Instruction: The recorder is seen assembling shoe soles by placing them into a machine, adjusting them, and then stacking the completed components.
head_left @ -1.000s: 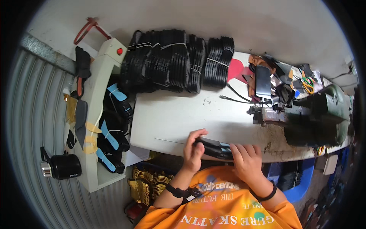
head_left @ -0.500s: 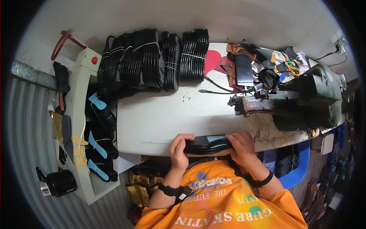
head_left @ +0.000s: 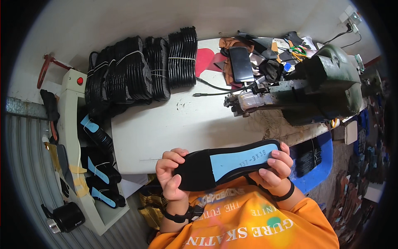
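My two hands hold a black shoe insole (head_left: 244,159) in front of my orange shirt, near the front edge of the white table (head_left: 178,128). Its underside faces me: one end is plain black, and a light blue piece with printing covers the rest. My left hand (head_left: 171,172) is closed on the black end, thumb on the near side and fingers over the far side. Around the narrower blue end, my right hand (head_left: 277,168) is closed, its fingertips on the face and edge. Whether more insoles lie behind this one cannot be seen.
Tied bundles of black insoles (head_left: 130,68) stand at the back left. A dark green sewing machine (head_left: 319,87) occupies the right, beside a phone (head_left: 241,64) and scraps. Insoles with blue pieces fill a pale cabinet (head_left: 74,112) at left. A blue tub (head_left: 325,162) sits right.
The insole, seen edge-on in a stack at the table edge before, is now raised and turned with its broad underside toward me. My hands have moved apart, and the view has shifted right.
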Available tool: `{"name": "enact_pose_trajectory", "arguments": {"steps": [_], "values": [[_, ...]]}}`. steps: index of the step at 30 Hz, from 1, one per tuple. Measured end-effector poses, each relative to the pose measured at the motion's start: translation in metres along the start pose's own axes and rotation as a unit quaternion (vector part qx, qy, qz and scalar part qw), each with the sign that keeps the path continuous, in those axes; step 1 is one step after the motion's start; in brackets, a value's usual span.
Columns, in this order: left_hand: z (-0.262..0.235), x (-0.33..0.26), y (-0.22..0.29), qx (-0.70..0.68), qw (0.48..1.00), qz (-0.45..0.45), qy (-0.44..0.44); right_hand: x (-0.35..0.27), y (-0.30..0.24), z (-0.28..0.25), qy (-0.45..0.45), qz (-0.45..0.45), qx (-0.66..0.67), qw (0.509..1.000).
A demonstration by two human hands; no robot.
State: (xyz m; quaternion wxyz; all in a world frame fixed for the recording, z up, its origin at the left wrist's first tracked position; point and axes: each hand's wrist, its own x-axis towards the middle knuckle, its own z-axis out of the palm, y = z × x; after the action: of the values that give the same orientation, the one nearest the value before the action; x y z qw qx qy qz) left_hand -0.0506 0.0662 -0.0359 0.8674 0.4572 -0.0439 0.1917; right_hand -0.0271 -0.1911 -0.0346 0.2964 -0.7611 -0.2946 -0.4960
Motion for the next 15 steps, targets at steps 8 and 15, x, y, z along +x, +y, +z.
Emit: {"name": "enact_pose_trajectory", "arguments": {"steps": [8, 15], "values": [[0.016, -0.002, 0.001, -0.227, 0.965, -0.134, 0.004, 0.033, -0.005, -0.005, -0.267, 0.252, 0.185, 0.912], [0.021, -0.025, -0.021, -0.111, 0.939, -0.323, 0.043, 0.031, -0.002, 0.001, -0.432, 0.342, 0.415, 0.724]]}}
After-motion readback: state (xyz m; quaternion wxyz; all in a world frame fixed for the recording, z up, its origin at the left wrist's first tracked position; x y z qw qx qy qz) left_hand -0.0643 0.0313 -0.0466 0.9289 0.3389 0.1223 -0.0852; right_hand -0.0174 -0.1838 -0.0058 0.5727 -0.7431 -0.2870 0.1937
